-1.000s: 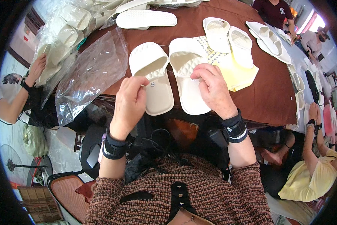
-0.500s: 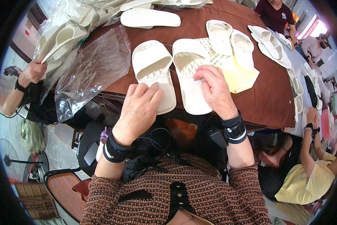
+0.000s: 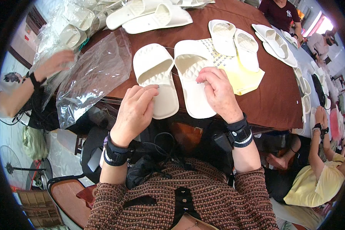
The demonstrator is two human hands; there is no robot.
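Two white slide slippers lie side by side on the brown-covered table, toes pointing away: the left slipper (image 3: 165,101) and the right slipper (image 3: 197,101). My left hand (image 3: 136,109) is over the edge of the left one, its fingertips pinched on a tiny dark-marked piece that looks like a sticker. At the right slipper's footbed, my right hand (image 3: 218,90) has thumb and forefinger closed on a similar small sticker. Behind it lies a yellow sheet (image 3: 251,82) with rows of small dark-printed stickers, partly under another pair of white slippers (image 3: 223,38).
A clear plastic bag (image 3: 92,82) spreads over the table's left edge. More white slippers (image 3: 161,21) lie at the back, with bagged ones piled at far left. A co-worker's hand (image 3: 57,63) reaches in there. Other people sit along the right side.
My left hand has drawn back and lifted slightly off the left slipper. At left, the co-worker's hand has let go of a slipper and moved right. The slippers at the back are rearranged.
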